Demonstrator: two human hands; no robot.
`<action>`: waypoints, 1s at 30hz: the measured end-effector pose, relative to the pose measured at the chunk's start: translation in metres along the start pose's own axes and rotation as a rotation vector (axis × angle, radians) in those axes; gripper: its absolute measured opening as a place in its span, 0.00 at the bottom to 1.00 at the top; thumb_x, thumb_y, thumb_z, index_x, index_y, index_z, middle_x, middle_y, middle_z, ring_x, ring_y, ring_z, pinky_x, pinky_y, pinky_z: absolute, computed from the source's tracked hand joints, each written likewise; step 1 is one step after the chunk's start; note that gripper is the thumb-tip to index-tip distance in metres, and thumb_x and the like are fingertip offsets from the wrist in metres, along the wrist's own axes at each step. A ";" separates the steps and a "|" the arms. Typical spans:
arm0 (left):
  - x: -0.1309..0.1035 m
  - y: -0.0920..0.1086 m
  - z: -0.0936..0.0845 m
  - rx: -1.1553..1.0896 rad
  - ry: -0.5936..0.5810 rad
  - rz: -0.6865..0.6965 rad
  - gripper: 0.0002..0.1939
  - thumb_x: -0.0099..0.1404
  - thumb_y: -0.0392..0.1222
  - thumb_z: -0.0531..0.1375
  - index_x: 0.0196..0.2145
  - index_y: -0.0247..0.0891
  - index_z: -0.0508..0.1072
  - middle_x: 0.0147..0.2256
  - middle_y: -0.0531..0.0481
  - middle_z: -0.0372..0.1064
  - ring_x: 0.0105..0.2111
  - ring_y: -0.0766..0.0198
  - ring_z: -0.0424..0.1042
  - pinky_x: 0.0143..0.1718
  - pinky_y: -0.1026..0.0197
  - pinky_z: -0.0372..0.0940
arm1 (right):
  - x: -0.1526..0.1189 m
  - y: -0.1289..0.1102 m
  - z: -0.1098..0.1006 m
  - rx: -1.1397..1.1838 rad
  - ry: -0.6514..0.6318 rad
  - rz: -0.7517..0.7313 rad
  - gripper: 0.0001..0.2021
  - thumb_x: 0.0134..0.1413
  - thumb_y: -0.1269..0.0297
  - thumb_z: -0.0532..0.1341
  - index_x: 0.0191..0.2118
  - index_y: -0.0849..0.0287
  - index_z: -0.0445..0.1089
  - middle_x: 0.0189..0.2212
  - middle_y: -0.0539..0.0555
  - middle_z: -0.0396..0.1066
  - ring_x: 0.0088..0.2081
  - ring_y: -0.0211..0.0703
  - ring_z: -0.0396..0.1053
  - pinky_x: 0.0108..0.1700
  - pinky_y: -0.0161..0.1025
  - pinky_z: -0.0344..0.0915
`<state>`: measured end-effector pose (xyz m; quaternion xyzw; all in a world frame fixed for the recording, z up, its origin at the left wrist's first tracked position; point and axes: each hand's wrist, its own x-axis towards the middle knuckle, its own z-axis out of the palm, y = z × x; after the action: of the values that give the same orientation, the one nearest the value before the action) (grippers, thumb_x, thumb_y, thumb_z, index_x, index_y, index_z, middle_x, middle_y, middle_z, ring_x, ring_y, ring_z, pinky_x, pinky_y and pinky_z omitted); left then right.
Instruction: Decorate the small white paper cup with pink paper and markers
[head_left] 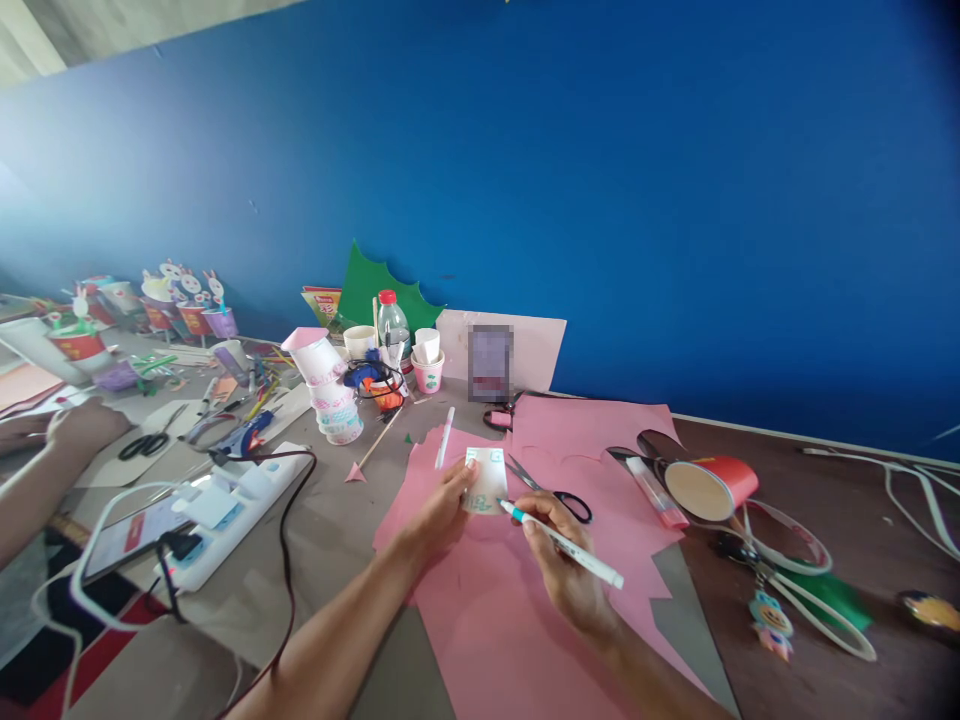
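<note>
My left hand point(448, 497) pinches the left edge of a small white paper piece point(487, 485) with teal drawings at its top corners and bottom. In my right hand point(562, 560) is a white marker point(581, 555) with a teal tip, which meets or nearly meets the paper's lower right. Large pink paper sheets point(495, 630) lie beneath both hands. Just right of the white paper are scissors point(551, 488) with black handles. A second marker point(445, 437) rests on the pink paper, beyond my left hand.
A leaning tower of decorated paper cups point(330, 390) stands left of a water bottle point(393, 322). A power strip point(232, 515) with cables lies at left, near another person's hand point(86, 435). On the right are a tipped red cup point(712, 487) and a keychain point(771, 615).
</note>
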<state>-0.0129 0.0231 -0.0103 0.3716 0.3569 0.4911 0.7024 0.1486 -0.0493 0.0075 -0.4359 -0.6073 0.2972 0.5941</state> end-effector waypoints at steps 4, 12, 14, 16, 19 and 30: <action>0.000 0.000 -0.001 -0.009 -0.054 0.008 0.18 0.60 0.56 0.66 0.31 0.38 0.71 0.25 0.56 0.62 0.23 0.69 0.59 0.26 0.65 0.56 | 0.000 -0.001 0.000 0.015 0.004 0.005 0.06 0.61 0.63 0.58 0.38 0.54 0.72 0.31 0.51 0.72 0.31 0.42 0.71 0.32 0.35 0.68; -0.005 0.007 0.006 -0.030 -0.062 0.014 0.19 0.60 0.55 0.66 0.28 0.37 0.68 0.24 0.57 0.61 0.23 0.70 0.56 0.25 0.66 0.55 | -0.001 0.001 0.000 0.002 -0.014 0.019 0.07 0.62 0.61 0.58 0.38 0.54 0.72 0.32 0.52 0.72 0.33 0.44 0.71 0.33 0.37 0.69; -0.005 0.007 0.007 -0.035 -0.060 0.009 0.19 0.59 0.56 0.67 0.28 0.37 0.68 0.24 0.57 0.61 0.23 0.70 0.56 0.25 0.66 0.55 | 0.000 0.001 0.000 0.005 -0.015 0.025 0.07 0.63 0.61 0.58 0.38 0.54 0.72 0.32 0.52 0.72 0.32 0.43 0.71 0.33 0.37 0.69; -0.004 0.006 0.006 -0.042 -0.062 0.003 0.19 0.58 0.56 0.67 0.29 0.37 0.69 0.24 0.56 0.62 0.23 0.69 0.58 0.26 0.65 0.56 | 0.000 0.001 0.000 0.005 -0.010 0.015 0.07 0.63 0.61 0.58 0.38 0.54 0.72 0.32 0.52 0.72 0.32 0.43 0.71 0.33 0.37 0.69; -0.002 0.004 0.004 -0.038 -0.074 0.005 0.19 0.58 0.57 0.67 0.30 0.38 0.71 0.24 0.56 0.64 0.24 0.68 0.59 0.27 0.64 0.57 | 0.000 0.001 0.000 -0.001 -0.010 0.003 0.07 0.63 0.61 0.57 0.37 0.54 0.72 0.32 0.52 0.72 0.33 0.44 0.71 0.35 0.37 0.69; -0.002 0.003 0.003 0.006 -0.102 0.018 0.19 0.61 0.58 0.64 0.32 0.37 0.72 0.25 0.54 0.64 0.26 0.66 0.60 0.28 0.62 0.54 | 0.001 -0.001 0.000 -0.014 -0.008 0.014 0.07 0.62 0.60 0.58 0.37 0.55 0.72 0.32 0.52 0.72 0.33 0.44 0.71 0.34 0.37 0.69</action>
<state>-0.0120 0.0213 -0.0061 0.4015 0.3188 0.4767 0.7141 0.1481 -0.0488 0.0093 -0.4428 -0.6087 0.2988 0.5865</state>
